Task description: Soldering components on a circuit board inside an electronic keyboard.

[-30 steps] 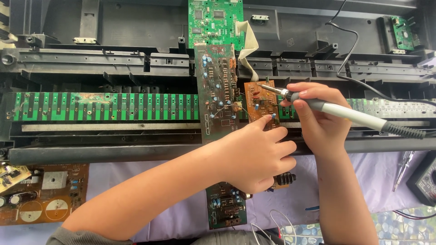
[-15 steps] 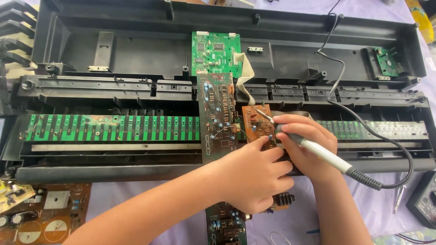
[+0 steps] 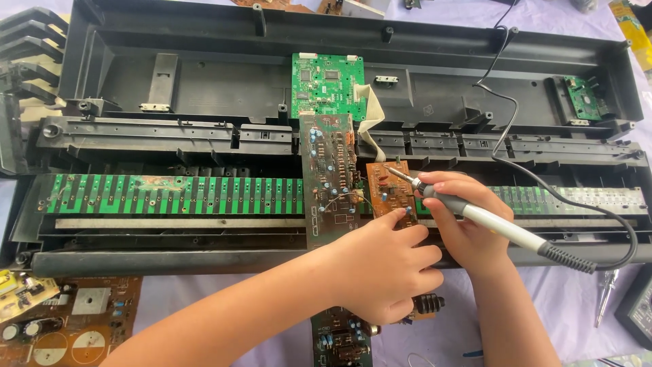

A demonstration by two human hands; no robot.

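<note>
Soldering on the small brown board, work in progress

Right hand (image 3: 462, 221) grips the soldering iron (image 3: 489, 221), tip on the small brown board (image 3: 388, 190) mid-counter; left hand (image 3: 387, 272), fingers curled, steadies its lower edge. Keyboard casing (image 3: 204, 75) lies open, unassembled.

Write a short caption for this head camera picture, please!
Right hand touches a soldering iron tip to a small brown circuit board steadied by the left hand.

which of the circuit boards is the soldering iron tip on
The small orange-brown board, held by the left hand, right of the long dark board. The green square board lies farther up.
</note>
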